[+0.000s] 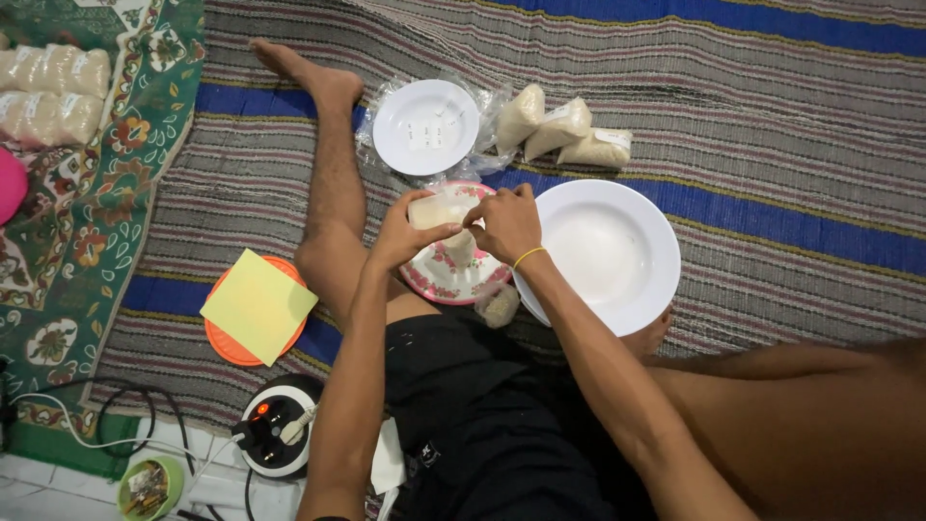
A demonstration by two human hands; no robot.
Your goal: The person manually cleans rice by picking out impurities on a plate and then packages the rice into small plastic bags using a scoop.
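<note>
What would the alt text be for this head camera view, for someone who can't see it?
Seated on a striped mat, a person's left hand and right hand together hold a small clear bag of white grains over a floral plate. A large white bowl sits beside it, with three filled bags beyond.

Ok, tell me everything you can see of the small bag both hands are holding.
The small clear plastic bag is filled with something white and grainy. It is held upright over the pink floral plate, its lower end pointing down toward it. The left hand grips its left side, and the right hand pinches its top right. Whether it is sealed cannot be told.
</note>
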